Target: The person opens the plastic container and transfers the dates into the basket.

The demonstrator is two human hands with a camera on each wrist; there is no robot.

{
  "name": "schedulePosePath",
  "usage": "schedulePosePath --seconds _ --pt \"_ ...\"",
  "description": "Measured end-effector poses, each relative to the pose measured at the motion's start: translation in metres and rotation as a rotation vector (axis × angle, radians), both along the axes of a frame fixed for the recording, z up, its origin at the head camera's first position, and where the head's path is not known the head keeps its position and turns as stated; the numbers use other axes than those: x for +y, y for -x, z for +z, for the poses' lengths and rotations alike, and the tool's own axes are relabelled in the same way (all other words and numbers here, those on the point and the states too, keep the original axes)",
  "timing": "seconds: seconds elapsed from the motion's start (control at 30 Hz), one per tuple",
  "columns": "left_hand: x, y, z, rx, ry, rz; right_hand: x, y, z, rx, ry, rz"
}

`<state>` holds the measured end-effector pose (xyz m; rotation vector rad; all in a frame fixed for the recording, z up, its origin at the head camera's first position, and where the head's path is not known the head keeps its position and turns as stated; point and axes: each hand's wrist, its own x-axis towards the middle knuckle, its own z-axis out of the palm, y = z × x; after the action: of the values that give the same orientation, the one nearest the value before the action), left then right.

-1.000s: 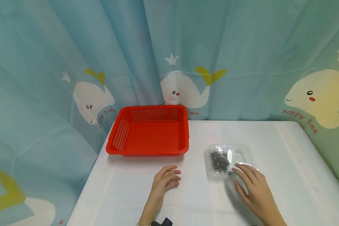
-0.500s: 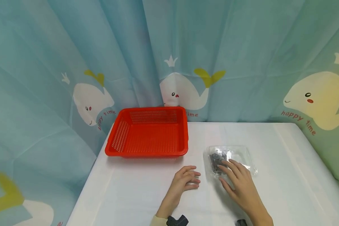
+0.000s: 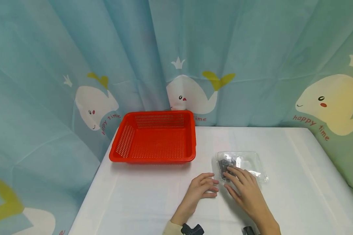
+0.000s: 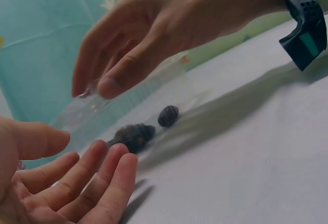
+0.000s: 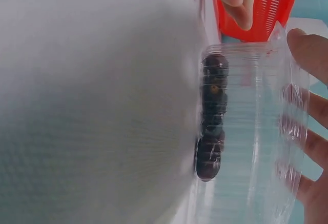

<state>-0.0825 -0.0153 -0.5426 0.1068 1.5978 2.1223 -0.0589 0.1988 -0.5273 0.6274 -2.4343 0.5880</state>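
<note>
A clear plastic clamshell box (image 3: 253, 159) stands on the table with its lid down. Dark round grape-like fruits (image 5: 212, 116) lie along its bottom, bunched at the left end in the head view. My right hand (image 3: 247, 192) hovers at the front of the lid, fingers spread and loosely bent; in the left wrist view its fingertips are at the lid's upper edge. Whether they press on it is hard to tell. To the left of the box is my left hand (image 3: 202, 188), fingers loosely bent, holding nothing, its fingertips near the box's front left corner.
A red plastic basket (image 3: 153, 160) with slotted sides stands at the back left of the white-covered table (image 3: 135, 202). Behind it hangs a blue-green curtain (image 3: 253, 65) printed with whales. Dark bands are on both wrists.
My left hand has moved right, toward the box. The right hand has shifted left along the box's front. Box and basket have stayed in place on the table.
</note>
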Motion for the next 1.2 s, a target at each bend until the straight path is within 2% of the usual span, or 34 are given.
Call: schedulePosePath --seconds 0.17,0.33,0.53,0.7,0.93,1.2 --pt "0.007 0.002 0.001 0.007 0.014 0.006 0.001 0.001 0.001 0.025 -0.006 0.030" --pt "0.012 0.005 0.003 0.013 0.030 0.032 0.003 0.005 0.003 0.038 -0.078 0.066" --pt "0.018 0.008 0.001 -0.019 0.041 0.052 0.004 0.007 0.008 0.080 -0.139 0.103" --pt "0.022 0.009 0.001 -0.042 0.059 0.083 0.005 0.008 0.010 0.093 -0.175 0.111" --pt "0.023 0.010 -0.001 -0.054 0.062 0.088 0.003 0.009 0.014 0.126 -0.195 0.129" --pt "0.027 0.009 0.006 -0.063 0.068 0.121 0.001 0.013 0.013 0.120 -0.243 0.130"
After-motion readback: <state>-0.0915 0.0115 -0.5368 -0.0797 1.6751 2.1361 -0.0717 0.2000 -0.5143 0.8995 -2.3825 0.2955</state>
